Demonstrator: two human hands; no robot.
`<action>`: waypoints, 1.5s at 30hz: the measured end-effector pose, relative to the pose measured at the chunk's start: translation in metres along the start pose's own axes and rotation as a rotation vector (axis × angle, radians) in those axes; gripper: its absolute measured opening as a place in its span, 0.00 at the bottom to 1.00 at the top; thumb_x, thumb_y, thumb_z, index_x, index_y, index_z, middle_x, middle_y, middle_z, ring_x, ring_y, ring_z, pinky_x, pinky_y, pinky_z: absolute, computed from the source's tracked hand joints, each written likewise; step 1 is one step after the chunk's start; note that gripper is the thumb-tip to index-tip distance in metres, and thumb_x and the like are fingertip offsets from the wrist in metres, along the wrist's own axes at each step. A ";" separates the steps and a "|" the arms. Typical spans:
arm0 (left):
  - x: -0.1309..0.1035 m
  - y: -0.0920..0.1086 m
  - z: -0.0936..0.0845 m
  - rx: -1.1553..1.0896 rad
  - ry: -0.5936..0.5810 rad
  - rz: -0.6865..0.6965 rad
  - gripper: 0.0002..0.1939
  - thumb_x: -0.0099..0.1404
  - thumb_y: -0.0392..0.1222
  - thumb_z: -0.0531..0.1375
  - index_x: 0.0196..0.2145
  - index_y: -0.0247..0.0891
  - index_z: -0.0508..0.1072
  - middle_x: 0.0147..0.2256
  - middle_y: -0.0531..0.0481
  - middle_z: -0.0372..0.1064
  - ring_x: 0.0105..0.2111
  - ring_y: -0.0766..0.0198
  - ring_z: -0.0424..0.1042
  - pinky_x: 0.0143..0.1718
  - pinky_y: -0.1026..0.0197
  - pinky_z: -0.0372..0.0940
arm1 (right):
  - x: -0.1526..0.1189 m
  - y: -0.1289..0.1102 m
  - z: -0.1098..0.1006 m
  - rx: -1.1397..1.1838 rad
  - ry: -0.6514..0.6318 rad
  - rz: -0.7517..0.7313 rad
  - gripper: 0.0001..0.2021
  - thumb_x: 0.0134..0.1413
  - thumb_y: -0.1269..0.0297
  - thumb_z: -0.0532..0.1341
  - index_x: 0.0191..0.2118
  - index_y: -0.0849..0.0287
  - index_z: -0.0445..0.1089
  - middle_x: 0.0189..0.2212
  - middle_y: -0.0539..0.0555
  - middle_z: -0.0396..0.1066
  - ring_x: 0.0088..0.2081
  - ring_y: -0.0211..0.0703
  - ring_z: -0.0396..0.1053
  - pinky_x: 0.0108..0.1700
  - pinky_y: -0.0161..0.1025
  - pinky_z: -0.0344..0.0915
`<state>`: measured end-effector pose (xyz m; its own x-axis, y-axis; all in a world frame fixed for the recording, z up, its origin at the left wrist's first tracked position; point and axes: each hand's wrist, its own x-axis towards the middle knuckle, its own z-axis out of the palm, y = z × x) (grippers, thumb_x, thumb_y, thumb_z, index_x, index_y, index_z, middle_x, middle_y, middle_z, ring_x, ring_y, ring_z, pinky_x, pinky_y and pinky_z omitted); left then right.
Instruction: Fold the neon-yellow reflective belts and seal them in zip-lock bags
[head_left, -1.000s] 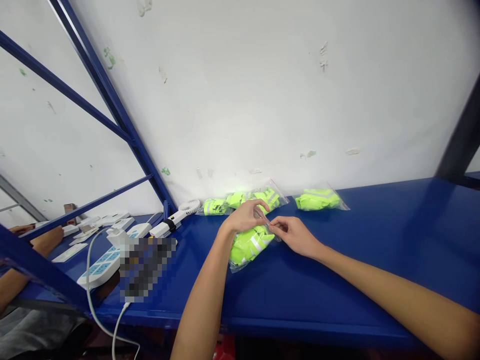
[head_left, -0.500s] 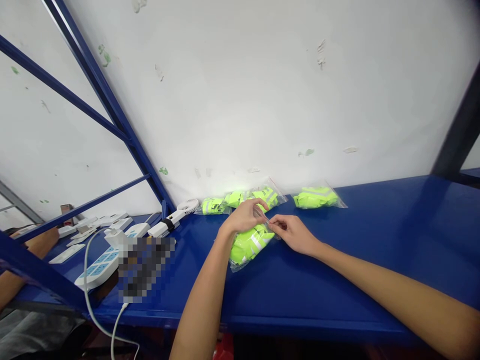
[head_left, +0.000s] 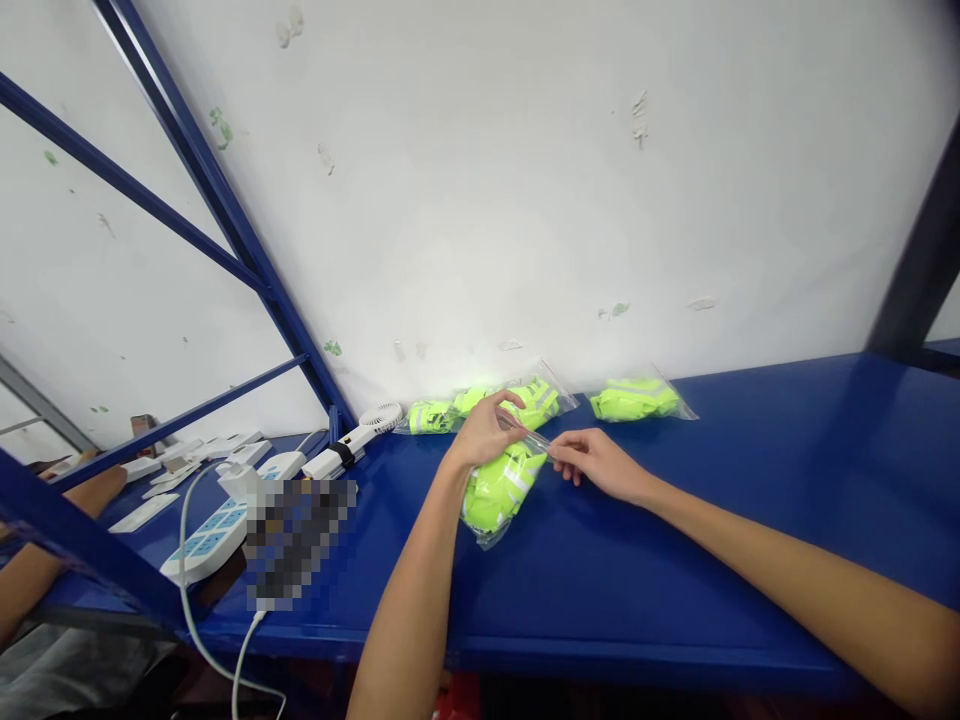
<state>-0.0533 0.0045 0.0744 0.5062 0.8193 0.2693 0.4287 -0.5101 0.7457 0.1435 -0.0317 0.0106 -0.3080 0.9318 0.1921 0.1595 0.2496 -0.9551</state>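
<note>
A clear plastic bag [head_left: 499, 492] holds a folded neon-yellow reflective garment with silvery strips, and rests tilted on the blue table. My left hand [head_left: 484, 430] is closed on the bag's top edge at its left part, thumb and fingers curled. At the right end of that same edge, my right hand [head_left: 592, 460] pinches the plastic between thumb and forefinger. The edge is stretched between both hands. Behind my left hand, more bagged yellow garments [head_left: 540, 398] lie against the wall, partly hidden by it. Another bagged garment [head_left: 634, 398] lies apart, further right.
To the left are a power strip [head_left: 214, 535] with white cables, a small white fan [head_left: 381, 417] and a pixelated dark object [head_left: 304, 540]. A blue frame post [head_left: 247, 240] rises there. Beyond it is another person's arm [head_left: 94, 495]. A white wall [head_left: 480, 180] stands behind.
My right hand has slid slightly to the right along the bag's edge. My left hand stays on the bag, and the whole view has shifted a little.
</note>
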 end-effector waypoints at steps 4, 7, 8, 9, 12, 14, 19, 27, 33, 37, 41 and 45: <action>-0.001 -0.004 -0.006 -0.007 0.033 -0.014 0.19 0.54 0.39 0.64 0.43 0.36 0.67 0.29 0.49 0.73 0.31 0.61 0.75 0.31 0.64 0.66 | 0.003 0.003 0.000 0.103 -0.032 0.003 0.18 0.50 0.49 0.63 0.30 0.62 0.70 0.24 0.51 0.70 0.25 0.38 0.68 0.32 0.37 0.66; 0.000 -0.005 -0.006 -0.019 0.021 -0.017 0.18 0.55 0.39 0.64 0.42 0.36 0.67 0.29 0.49 0.73 0.32 0.61 0.75 0.33 0.63 0.66 | 0.006 0.004 0.000 0.117 -0.025 0.000 0.18 0.51 0.48 0.62 0.30 0.61 0.69 0.24 0.51 0.70 0.26 0.38 0.68 0.32 0.38 0.65; 0.000 -0.005 -0.006 -0.029 0.013 -0.025 0.17 0.55 0.39 0.64 0.42 0.36 0.67 0.29 0.49 0.73 0.32 0.61 0.75 0.33 0.62 0.66 | 0.006 0.005 -0.001 0.091 -0.022 -0.006 0.18 0.51 0.48 0.62 0.29 0.61 0.69 0.24 0.51 0.69 0.25 0.38 0.67 0.32 0.37 0.65; 0.000 -0.004 -0.006 -0.041 0.009 -0.035 0.17 0.54 0.39 0.65 0.42 0.36 0.67 0.29 0.49 0.73 0.32 0.60 0.75 0.33 0.62 0.66 | 0.006 0.005 -0.002 0.054 -0.019 -0.019 0.18 0.52 0.48 0.62 0.29 0.61 0.69 0.24 0.50 0.69 0.24 0.37 0.66 0.31 0.37 0.64; 0.000 -0.005 -0.005 -0.072 0.008 -0.039 0.17 0.54 0.39 0.65 0.42 0.36 0.67 0.29 0.49 0.74 0.33 0.60 0.75 0.34 0.62 0.66 | 0.005 0.004 -0.009 -0.071 -0.015 -0.065 0.17 0.54 0.49 0.60 0.31 0.61 0.69 0.24 0.50 0.68 0.23 0.37 0.65 0.29 0.36 0.62; 0.000 -0.005 -0.004 -0.071 0.007 -0.032 0.17 0.55 0.40 0.65 0.42 0.37 0.67 0.29 0.49 0.74 0.33 0.60 0.75 0.34 0.62 0.66 | 0.004 0.003 -0.011 -0.123 -0.014 -0.074 0.16 0.55 0.50 0.59 0.31 0.61 0.69 0.24 0.50 0.68 0.24 0.38 0.65 0.29 0.36 0.62; 0.001 -0.007 0.003 -0.062 -0.022 -0.058 0.18 0.55 0.40 0.65 0.43 0.37 0.67 0.31 0.46 0.75 0.33 0.59 0.75 0.32 0.62 0.66 | 0.004 0.001 -0.008 -0.094 -0.047 -0.035 0.17 0.57 0.50 0.57 0.32 0.60 0.69 0.24 0.50 0.66 0.27 0.40 0.66 0.30 0.36 0.63; 0.004 -0.013 0.011 -0.167 -0.022 -0.062 0.18 0.54 0.39 0.66 0.42 0.36 0.66 0.31 0.45 0.76 0.35 0.59 0.76 0.37 0.60 0.67 | 0.004 0.000 -0.011 -0.422 0.060 -0.312 0.15 0.63 0.55 0.51 0.31 0.57 0.67 0.21 0.48 0.61 0.23 0.37 0.54 0.27 0.36 0.52; 0.009 -0.029 0.021 -0.261 0.008 -0.100 0.19 0.52 0.39 0.67 0.41 0.37 0.66 0.30 0.47 0.75 0.32 0.60 0.76 0.36 0.60 0.67 | 0.008 0.004 -0.014 -0.329 -0.040 -0.204 0.17 0.63 0.50 0.51 0.32 0.57 0.66 0.20 0.46 0.58 0.22 0.36 0.54 0.25 0.35 0.51; 0.010 -0.027 0.029 -0.355 -0.030 -0.125 0.22 0.49 0.35 0.68 0.42 0.36 0.67 0.28 0.48 0.74 0.30 0.62 0.74 0.35 0.61 0.66 | 0.009 0.002 -0.009 -0.278 -0.065 -0.178 0.20 0.61 0.47 0.51 0.29 0.58 0.63 0.20 0.45 0.56 0.23 0.36 0.54 0.26 0.34 0.51; 0.002 -0.024 0.023 -0.410 -0.068 -0.152 0.28 0.55 0.40 0.65 0.53 0.38 0.63 0.30 0.49 0.73 0.31 0.64 0.72 0.35 0.64 0.64 | 0.008 0.000 -0.004 -0.343 -0.001 -0.268 0.19 0.63 0.49 0.50 0.27 0.57 0.60 0.21 0.46 0.56 0.24 0.37 0.53 0.28 0.35 0.50; -0.008 -0.031 0.014 -0.354 -0.023 -0.203 0.26 0.63 0.49 0.58 0.57 0.42 0.60 0.31 0.53 0.68 0.27 0.69 0.66 0.29 0.67 0.59 | 0.006 0.003 -0.002 -0.388 0.138 -0.279 0.18 0.64 0.51 0.49 0.27 0.56 0.60 0.20 0.46 0.57 0.24 0.38 0.55 0.28 0.36 0.51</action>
<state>-0.0597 0.0101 0.0405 0.4562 0.8859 0.0840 0.2397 -0.2132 0.9471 0.1444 -0.0243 0.0090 -0.2659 0.8351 0.4816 0.4345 0.5498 -0.7135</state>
